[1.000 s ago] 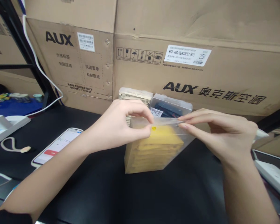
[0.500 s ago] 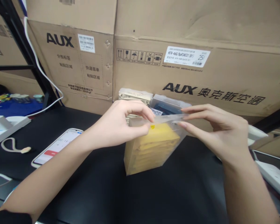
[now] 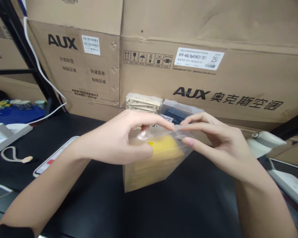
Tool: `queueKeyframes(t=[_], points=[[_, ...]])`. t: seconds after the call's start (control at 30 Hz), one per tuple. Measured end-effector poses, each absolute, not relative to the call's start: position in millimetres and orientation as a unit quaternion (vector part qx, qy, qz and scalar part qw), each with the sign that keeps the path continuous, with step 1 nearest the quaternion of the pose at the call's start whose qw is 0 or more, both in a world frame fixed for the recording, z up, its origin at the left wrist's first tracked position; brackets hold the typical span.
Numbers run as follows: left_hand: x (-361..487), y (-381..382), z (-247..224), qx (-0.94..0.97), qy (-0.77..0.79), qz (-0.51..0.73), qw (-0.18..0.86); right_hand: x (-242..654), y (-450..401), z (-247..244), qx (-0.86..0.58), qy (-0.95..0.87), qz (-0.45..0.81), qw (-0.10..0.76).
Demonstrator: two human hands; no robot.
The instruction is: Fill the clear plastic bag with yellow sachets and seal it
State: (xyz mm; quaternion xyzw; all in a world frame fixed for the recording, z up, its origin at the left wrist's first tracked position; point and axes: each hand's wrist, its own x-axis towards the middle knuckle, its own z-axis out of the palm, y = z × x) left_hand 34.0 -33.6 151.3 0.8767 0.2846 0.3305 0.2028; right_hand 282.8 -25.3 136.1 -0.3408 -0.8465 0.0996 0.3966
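A translucent plastic box (image 3: 145,175) with several yellow packets inside stands tilted on the black table. My left hand (image 3: 124,138) curves around its top left, thumb on the near side and index finger stretched along the upper edge. At the top right, my right hand (image 3: 211,138) pinches the box's thin clear flap (image 3: 177,132) between thumb and fingers. The two index fingertips almost meet over the flap. Just behind are a stack of cream-coloured packets (image 3: 142,103) and another clear box (image 3: 181,107) with dark contents, both partly hidden by my hands.
Large AUX cardboard cartons (image 3: 149,79) form a wall behind the black table (image 3: 94,198). A phone (image 3: 56,155) lies by my left forearm, near a small cord (image 3: 15,157). Power strips (image 3: 289,186) flank both sides, and a whitish cylindrical object (image 3: 268,142) is beyond my right wrist.
The box has shifted slightly left and toward me. My right hand has moved left along the flap, and my left hand has wrapped further over the top with its thumb lower.
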Motion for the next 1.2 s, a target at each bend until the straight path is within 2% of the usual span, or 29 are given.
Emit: queueKeyframes(t=[0.23,0.87,1.2], points=[[26.8,-35.0,155.8,0.907,0.248,0.277,0.199,270.2,-27.6,133.5,-0.311,-0.819,0.195,0.441],[25.6,-32.0,157.2,0.911,0.255,0.264,0.189,262.2,-24.2,125.2,-0.302,-0.795,0.145,0.505],[25.9,-32.6,156.5,0.901,0.264,0.277,0.203,264.4,-24.7,125.6,-0.290,-0.786,0.178,0.516]])
